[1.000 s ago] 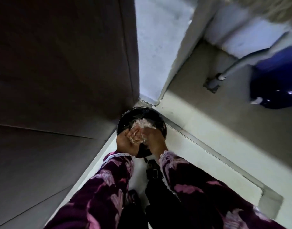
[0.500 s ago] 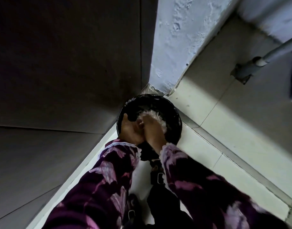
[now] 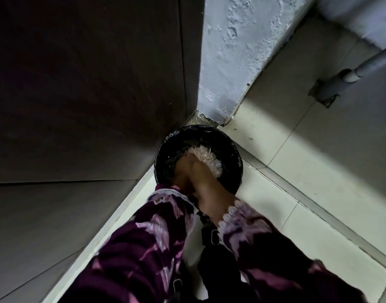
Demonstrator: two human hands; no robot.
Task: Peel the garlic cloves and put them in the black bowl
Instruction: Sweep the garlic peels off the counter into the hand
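Both hands (image 3: 196, 178) press papery, flaky garlic skins (image 3: 206, 159) into round, seemingly plastic-lined black bin (image 3: 235, 171).

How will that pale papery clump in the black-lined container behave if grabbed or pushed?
The pale clump looks like thin, flaky skins, so it is probably very light and floppy, likely to crumple and shed flakes. Both hands, left hand and right hand, are on it, which suggests it scatters easily. The black container seems film-lined, so flakes may slide.
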